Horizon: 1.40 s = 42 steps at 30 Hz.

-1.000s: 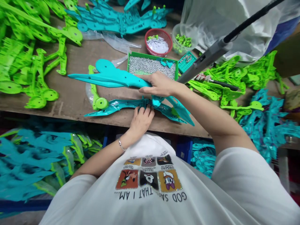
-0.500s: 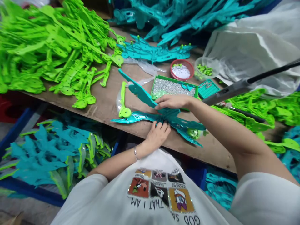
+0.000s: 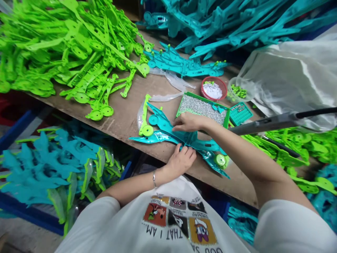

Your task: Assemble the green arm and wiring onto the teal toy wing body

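Note:
Two long, wing-like teal plastic parts lie crosswise, one over the other, near the table's front edge. My left hand (image 3: 183, 160) is curled over the near edge at their middle, holding the lower teal plastic part (image 3: 150, 137). Above it, my right hand (image 3: 190, 122) has bent fingers against the upper teal plastic part (image 3: 165, 124), fingertips at its far edge. A bright green round piece (image 3: 221, 160) sits at the right end. Left of the parts is a green arm-like piece with a disc end (image 3: 146, 130), beside a clear curved piece. My hands hide the middle.
A green tray of small metal screws (image 3: 200, 105) lies just beyond my right hand, with a red basket (image 3: 225, 91) behind. A grey tool with a black cable (image 3: 265, 123) juts in from the right. Lime-green parts (image 3: 65, 52) pile up left; teal parts fill a bin (image 3: 47, 161) below.
The upper teal part's raised left end has come down closer to the lower part. My right hand's fingers are more bent. The view has shifted slightly.

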### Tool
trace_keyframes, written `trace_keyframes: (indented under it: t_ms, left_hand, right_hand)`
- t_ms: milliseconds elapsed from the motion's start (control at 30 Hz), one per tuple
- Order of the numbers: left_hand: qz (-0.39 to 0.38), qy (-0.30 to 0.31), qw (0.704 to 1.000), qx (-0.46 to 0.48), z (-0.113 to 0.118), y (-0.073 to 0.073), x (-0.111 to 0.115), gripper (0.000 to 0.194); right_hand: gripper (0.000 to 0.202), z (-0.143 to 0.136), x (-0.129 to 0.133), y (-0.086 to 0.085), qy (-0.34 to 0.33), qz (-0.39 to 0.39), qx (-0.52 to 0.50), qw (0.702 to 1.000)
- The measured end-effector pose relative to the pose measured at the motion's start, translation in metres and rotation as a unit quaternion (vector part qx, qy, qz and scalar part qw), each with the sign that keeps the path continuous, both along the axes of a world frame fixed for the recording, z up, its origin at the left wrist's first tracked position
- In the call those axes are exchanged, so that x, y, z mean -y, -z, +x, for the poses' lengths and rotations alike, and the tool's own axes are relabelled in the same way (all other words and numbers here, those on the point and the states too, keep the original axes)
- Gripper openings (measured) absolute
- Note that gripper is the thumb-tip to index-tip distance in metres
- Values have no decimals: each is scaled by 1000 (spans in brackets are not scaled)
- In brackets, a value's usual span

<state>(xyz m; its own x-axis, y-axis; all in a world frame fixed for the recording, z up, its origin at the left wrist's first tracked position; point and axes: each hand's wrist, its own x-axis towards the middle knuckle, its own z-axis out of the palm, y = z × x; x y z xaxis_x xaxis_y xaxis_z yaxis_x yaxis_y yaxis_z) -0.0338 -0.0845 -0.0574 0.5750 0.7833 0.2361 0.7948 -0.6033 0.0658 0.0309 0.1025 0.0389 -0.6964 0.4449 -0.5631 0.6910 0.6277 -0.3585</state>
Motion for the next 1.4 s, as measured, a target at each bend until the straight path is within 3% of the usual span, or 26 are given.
trace_keyframes:
  t_ms: [67,167,333,500,633,767,1400]
  left_hand:
    - [12,-5,1000,6,1,2,1,38]
    - [19,-10,1000,5,1,4,2,41]
    - [11,-14,1000,4,1,3,3,41]
    - [-2,-8,1000,5,1,1,3,40]
    - [-15,-7,1000,9,1,1,3,39]
    - [-34,-3,999,17,1,-1,3,37]
    - [-33,-8,999,35,2,-4,1,36]
  right_hand:
    - [29,-9,-3,1,23,71,-38,996]
    - [38,-26,-16,16,60,171,-104,978]
    - [43,-51,-36,46,13,192,-105,976]
    - [35,-53,-37,42,-11,238,-67,969]
    - [31,-48,-37,29,36,187,-164,968]
    - [32,-50,-37,24,14,131,-233,963]
    - [37,-62,-37,31,-14,123,-198,972]
